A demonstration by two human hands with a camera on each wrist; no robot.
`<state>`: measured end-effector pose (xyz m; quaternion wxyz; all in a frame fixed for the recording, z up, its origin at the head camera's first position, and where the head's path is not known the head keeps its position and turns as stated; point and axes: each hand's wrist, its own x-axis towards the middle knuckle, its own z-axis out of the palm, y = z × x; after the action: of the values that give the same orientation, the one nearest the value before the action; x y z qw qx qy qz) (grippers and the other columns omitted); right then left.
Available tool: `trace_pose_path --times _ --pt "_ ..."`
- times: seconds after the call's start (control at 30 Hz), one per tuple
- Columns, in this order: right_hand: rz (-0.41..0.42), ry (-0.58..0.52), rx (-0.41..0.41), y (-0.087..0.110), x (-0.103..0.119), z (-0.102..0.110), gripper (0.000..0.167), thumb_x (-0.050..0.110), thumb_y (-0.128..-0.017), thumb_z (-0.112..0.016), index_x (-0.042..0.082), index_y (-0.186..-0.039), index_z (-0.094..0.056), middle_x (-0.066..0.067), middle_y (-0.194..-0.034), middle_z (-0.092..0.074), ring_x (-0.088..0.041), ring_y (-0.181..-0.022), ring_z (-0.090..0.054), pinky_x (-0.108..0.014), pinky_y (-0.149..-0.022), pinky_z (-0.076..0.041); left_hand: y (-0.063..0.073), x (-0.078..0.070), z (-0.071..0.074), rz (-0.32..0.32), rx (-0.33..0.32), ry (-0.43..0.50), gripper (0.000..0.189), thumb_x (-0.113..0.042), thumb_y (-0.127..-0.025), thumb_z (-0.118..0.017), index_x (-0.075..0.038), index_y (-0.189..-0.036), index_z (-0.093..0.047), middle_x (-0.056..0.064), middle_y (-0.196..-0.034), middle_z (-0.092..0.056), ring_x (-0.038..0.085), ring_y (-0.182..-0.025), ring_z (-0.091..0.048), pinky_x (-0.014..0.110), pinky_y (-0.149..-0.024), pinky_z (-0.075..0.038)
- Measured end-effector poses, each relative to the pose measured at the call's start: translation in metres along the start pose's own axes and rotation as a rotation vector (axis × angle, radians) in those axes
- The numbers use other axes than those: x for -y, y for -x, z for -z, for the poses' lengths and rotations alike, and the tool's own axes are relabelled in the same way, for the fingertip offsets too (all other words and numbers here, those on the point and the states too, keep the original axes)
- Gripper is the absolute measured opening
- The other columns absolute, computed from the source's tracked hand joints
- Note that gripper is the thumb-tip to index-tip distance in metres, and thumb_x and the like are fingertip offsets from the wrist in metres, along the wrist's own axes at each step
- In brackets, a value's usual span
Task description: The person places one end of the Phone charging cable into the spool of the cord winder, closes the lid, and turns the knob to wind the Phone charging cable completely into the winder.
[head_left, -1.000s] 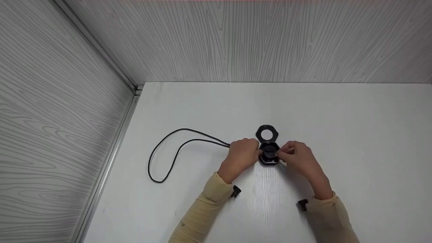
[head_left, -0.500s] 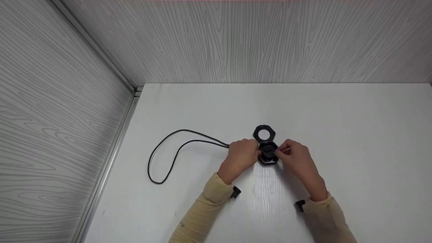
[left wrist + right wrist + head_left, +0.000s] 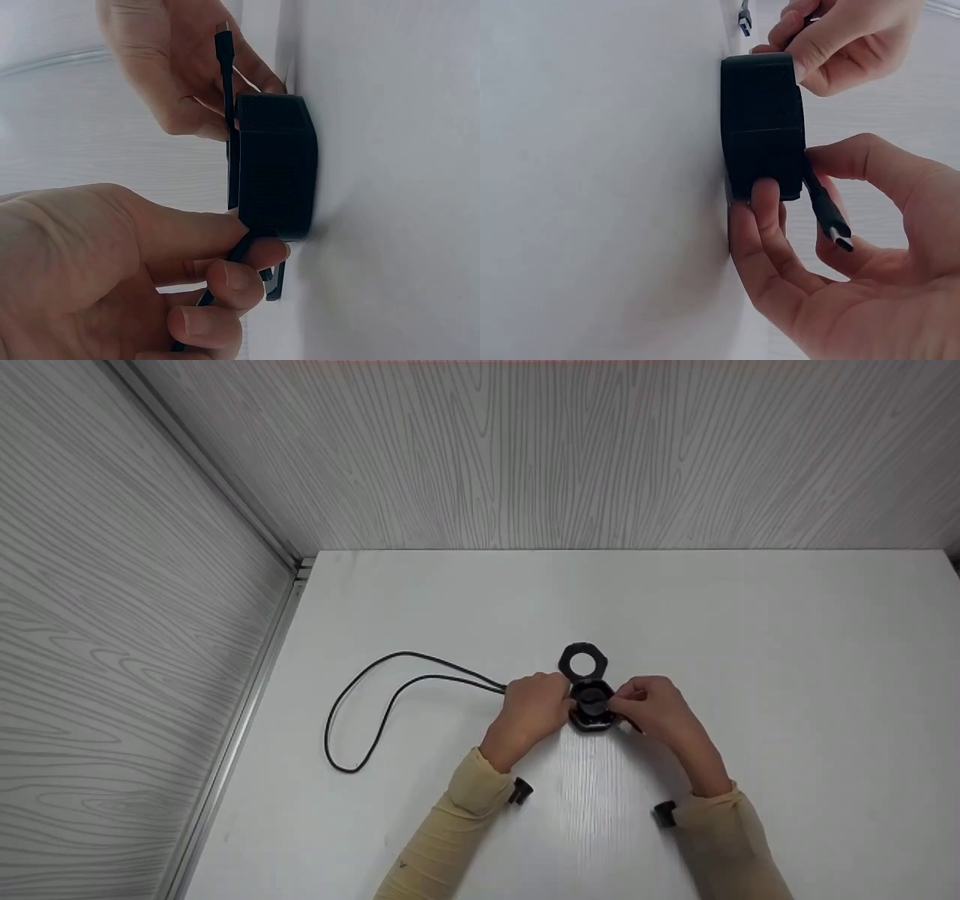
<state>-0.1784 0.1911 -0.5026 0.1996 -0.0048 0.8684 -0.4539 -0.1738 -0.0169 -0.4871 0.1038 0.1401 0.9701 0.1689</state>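
A black hexagonal case [image 3: 592, 727] with a round core [image 3: 593, 702] inside stands between the hands, its ring-shaped lid [image 3: 565, 665] swung open at the far side. My left hand [image 3: 531, 709] pinches a black cable [image 3: 237, 250] between thumb and index finger right at the case's edge. Opposite, my right hand [image 3: 661, 712] has its fingertips on the case's side wall [image 3: 761, 120] and its thumb on the cable at the upper rim. From under that thumb a USB-C plug [image 3: 841, 238] sticks out toward the palm, also seen in the left wrist view.
A long loop of the cable [image 3: 328, 735] lies on the white table [image 3: 787, 660] to the left. Beyond the left hand a USB-A plug [image 3: 745, 22] shows in the right wrist view. Wood-grain panels [image 3: 525, 450] rise at the back and left.
The case, its open lid and my right hand have shifted slightly left. My left hand keeps its pinch on the cable, and the whole head view has moved a little.
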Motion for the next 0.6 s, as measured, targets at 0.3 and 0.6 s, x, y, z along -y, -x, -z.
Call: trace_pose_path --times 0.3,0.6 --pt "0.016 0.03 0.027 0.003 -0.003 0.007 0.038 0.031 -0.097 -0.072 0.001 -0.121 -0.071 -0.019 -0.118 -0.076 -0.018 -0.089 -0.075 -0.031 -0.082 -0.054 0.0 -0.001 -0.002 -0.005 0.01 -0.017 0.025 -0.026 -0.101 -0.071 -0.011 -0.081 -0.07 0.006 -0.084 -0.076 0.016 -0.071 -0.063 0.037 -0.062 -0.052" --pt "0.087 -0.027 0.059 -0.003 -0.016 0.012 0.037 0.028 -0.102 -0.071 -0.001 -0.124 -0.073 -0.012 -0.098 -0.082 -0.011 -0.08 -0.075 -0.026 -0.078 -0.055 -0.001 -0.004 -0.004 -0.012 0.049 -0.017 0.022 -0.028 -0.102 -0.07 -0.011 -0.09 -0.077 0.006 -0.088 -0.078 0.017 -0.076 -0.065 0.036 -0.063 -0.051"
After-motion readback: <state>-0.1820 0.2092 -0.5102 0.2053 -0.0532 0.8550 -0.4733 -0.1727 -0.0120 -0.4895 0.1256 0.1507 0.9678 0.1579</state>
